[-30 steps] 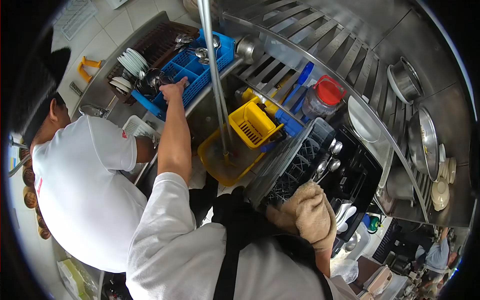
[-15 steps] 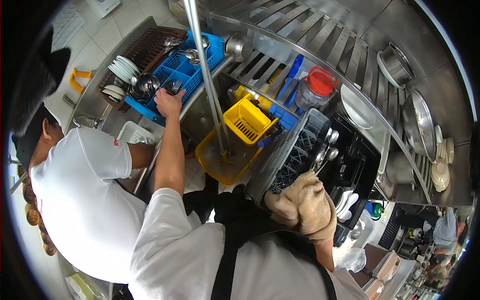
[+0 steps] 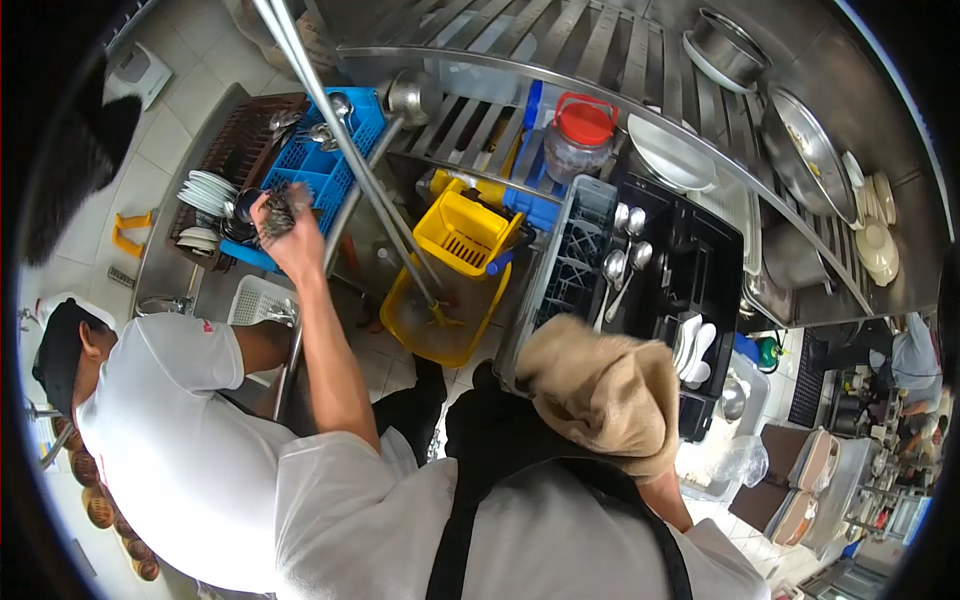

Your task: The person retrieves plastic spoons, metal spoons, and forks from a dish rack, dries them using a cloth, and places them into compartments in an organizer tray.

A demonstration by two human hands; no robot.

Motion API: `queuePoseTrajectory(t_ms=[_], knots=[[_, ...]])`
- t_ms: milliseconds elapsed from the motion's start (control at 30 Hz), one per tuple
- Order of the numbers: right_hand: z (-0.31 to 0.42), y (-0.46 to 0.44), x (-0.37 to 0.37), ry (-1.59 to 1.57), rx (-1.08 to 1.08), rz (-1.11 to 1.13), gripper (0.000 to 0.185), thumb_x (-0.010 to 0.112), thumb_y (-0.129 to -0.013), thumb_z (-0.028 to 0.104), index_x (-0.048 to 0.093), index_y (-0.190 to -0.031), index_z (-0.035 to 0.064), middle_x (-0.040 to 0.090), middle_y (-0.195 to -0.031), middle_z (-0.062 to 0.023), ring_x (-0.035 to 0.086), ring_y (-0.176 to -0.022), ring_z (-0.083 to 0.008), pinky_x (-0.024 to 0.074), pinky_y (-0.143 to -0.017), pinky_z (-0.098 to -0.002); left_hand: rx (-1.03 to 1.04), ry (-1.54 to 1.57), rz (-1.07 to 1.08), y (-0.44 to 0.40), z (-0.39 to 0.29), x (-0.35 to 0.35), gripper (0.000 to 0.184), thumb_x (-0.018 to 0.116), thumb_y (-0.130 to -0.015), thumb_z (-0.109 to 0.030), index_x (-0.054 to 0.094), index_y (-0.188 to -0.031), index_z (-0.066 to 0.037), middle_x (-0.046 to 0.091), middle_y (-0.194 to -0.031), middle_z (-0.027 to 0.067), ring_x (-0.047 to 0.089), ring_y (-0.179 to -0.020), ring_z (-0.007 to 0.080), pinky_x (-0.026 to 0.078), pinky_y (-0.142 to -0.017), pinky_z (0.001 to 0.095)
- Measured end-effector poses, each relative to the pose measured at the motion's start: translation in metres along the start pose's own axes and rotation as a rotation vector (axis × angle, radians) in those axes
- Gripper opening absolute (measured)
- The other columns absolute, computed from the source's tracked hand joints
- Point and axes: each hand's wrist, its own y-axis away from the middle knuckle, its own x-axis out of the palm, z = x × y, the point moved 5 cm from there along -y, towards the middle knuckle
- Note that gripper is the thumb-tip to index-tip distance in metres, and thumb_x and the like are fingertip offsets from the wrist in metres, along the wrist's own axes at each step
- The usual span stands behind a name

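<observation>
A: What a backdrop! The steel slatted rack [image 3: 540, 58] stretched beyond the yellow mop bucket [image 3: 428, 351] and off to its right.

B: And a co-worker in a white shirt [image 3: 190, 440] bent in, near left of that bucket!

A: Over to the bucket's right, the black cutlery tray [image 3: 711, 290], with spoons and ladles in it. To its far left, the blue cutlery basket [image 3: 330, 172]!

B: Near right of the bucket, a brown towel [image 3: 605, 400] covered the right hand completely; I couldn't tell how those fingers stood.

A: But the left hand [image 3: 293, 240], left of the bucket, showed over the basket, fingers curled closed!

B: Gripping a bunch of metal cutlery [image 3: 277, 213], blurred, left of the bucket too. Touching the basket? I couldn't tell!
</observation>
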Motion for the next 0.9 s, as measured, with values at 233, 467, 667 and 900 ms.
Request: queuePoseTrajectory(t_ms=[233,467,667,900], knots=[[-0.052,-0.050,-0.022,-0.377,-0.040,-0.114,0.019,0.060,-0.092,0.015,0.059,-0.107,0.0044,0.060,-0.095,-0.0036,0.057,-0.079,-0.0146,0.0486,-0.071,-0.0267,-0.498,0.392,0.539,0.247,-0.242,0.110,0.044,0.076,-0.079,-0.007,0.045,-0.110,-0.004,0.056,-0.096,0.0067,0.057,-0.086,0.0126,0.050,-0.077,0.0278],[-0.009,0.018,-0.101,-0.684,0.214,0.368,0.037,0.049,-0.098,0.024,0.047,-0.129,0.0039,0.050,-0.128,-0.0102,0.052,-0.117,-0.0171,0.0433,-0.100,-0.0320,-1.169,0.907,1.442,0.377,-0.258,0.177,0.061,0.075,-0.076,-0.012,0.047,-0.129,-0.001,0.062,-0.116,0.0133,0.057,-0.113,0.0230,0.043,-0.101,0.0391],[0.018,0.079,-0.173,0.508,-0.247,0.405,0.033,0.053,-0.091,0.020,0.051,-0.120,0.0044,0.053,-0.118,-0.0118,0.052,-0.112,-0.0185,0.0427,-0.095,-0.0323,-1.393,1.264,1.186,0.458,-0.257,0.212,0.026,0.060,-0.091,-0.032,0.057,-0.082,-0.007,0.066,-0.097,0.0115,0.048,-0.126,0.0333,0.034,-0.109,0.0479],[0.040,0.096,-0.237,0.548,-0.120,0.256,0.049,0.055,-0.092,0.029,0.041,-0.132,0.0048,0.050,-0.127,-0.0118,0.052,-0.115,-0.0198,0.0442,-0.098,-0.0334,-1.645,0.777,0.893,0.465,-0.256,0.220,0.022,0.060,-0.095,-0.027,0.051,-0.080,-0.013,0.037,-0.058,-0.0084,0.034,-0.045,0.0019,0.030,-0.042,0.0199]])
